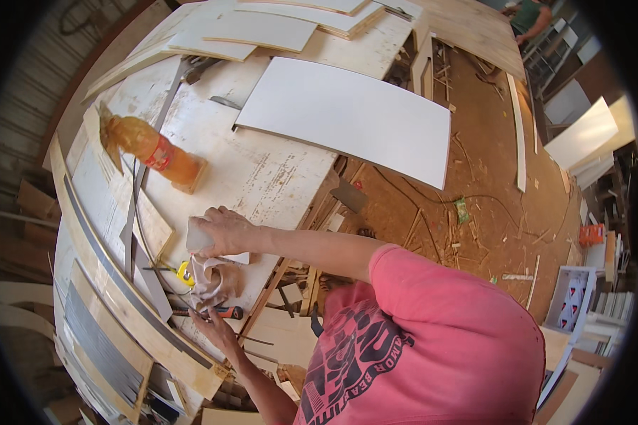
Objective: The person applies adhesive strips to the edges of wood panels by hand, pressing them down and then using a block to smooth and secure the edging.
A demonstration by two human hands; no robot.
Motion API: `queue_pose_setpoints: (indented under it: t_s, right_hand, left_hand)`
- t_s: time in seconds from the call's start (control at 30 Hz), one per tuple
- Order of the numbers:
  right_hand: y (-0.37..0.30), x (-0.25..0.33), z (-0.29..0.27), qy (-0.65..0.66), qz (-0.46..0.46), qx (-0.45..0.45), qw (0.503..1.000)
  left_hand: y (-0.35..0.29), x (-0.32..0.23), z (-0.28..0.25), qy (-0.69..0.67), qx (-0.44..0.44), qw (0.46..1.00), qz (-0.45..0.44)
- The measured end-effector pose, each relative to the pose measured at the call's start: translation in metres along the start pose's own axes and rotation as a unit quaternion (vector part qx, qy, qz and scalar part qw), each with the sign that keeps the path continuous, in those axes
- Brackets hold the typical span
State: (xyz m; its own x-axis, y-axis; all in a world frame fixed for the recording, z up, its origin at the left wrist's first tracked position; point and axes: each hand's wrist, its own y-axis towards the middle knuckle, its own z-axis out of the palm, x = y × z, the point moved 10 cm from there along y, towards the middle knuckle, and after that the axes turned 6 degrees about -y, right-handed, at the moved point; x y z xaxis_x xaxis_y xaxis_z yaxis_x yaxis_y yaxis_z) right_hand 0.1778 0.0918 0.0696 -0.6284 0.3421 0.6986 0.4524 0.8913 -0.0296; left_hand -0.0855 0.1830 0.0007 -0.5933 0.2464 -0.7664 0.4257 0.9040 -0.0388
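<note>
My right hand [228,230] is closed round a pale, flat-faced block [200,236], raised over the workbench [262,166]. Just below it lies a crumpled, light pinkish cloth [214,280]. At the cloth's lower end is my left hand [218,334], its fingers drawn together; what they pinch is too small to make out. Close to those fingers rests a tool with an orange and black handle [228,312]. A yellow tape measure [184,273] sits against the cloth's left side.
A plastic bottle of orange liquid [149,145] stands on the bench. Beyond it, a large white panel [347,117] overhangs the bench edge. White boards [262,32] are stacked at the back. Wood strips and scraps litter the brown floor [475,212]. Another person [530,18] is at top right.
</note>
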Motion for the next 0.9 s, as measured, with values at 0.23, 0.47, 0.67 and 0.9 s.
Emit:
queue_pose_setpoints:
  t_s: [0.23, 0.47, 0.67, 0.9]
  right_hand:
    - [-0.170, -0.099, -0.106, 0.317, 0.088, -0.114, 0.938]
    - [-0.400, -0.227, -0.264, 0.405, 0.157, -0.450, 0.780]
    - [-0.499, -0.423, -0.277, 0.364, 0.399, -0.495, 0.680]
    - [-0.458, -0.502, -0.297, 0.357, 0.316, -0.544, 0.690]
  left_hand:
    - [-0.005, -0.015, -0.008, 0.229, -0.027, 0.973, 0.006]
    - [-0.058, -0.205, 0.118, 0.149, 0.062, 0.959, 0.232]
    - [-0.126, -0.366, 0.355, 0.073, 0.281, 0.876, 0.385]
    - [-0.111, -0.418, 0.504, 0.257, 0.274, 0.826, 0.419]
